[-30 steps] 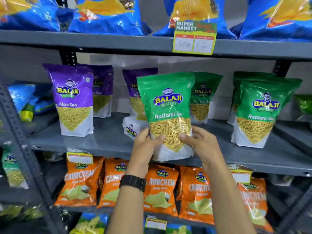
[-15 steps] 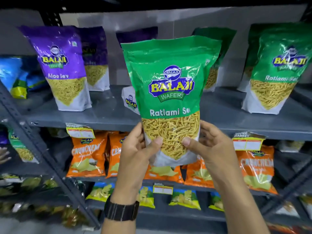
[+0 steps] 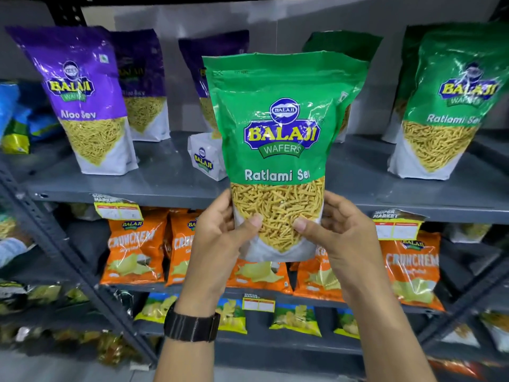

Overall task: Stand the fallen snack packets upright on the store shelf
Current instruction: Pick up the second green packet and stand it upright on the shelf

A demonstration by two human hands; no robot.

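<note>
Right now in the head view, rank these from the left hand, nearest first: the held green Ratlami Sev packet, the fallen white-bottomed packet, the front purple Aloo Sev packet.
1. Green Ratlami Sev packet: gripped by the left hand.
2. Fallen packet: on the shelf just above.
3. Purple Aloo Sev packet: upright, far left.

A grey metal shelving rack [image 3: 170, 186] with several flat boards fills the view. Its perforated grey steel upright [image 3: 68, 252] runs slantwise at the lower left, and a second dark upright [image 3: 465, 296] slants at the lower right. Behind the boards stands a pale grey back wall [image 3: 278, 28]. The boards shine softly with reflected light. A strip of light grey floor [image 3: 41, 365] shows at the bottom left.
</note>
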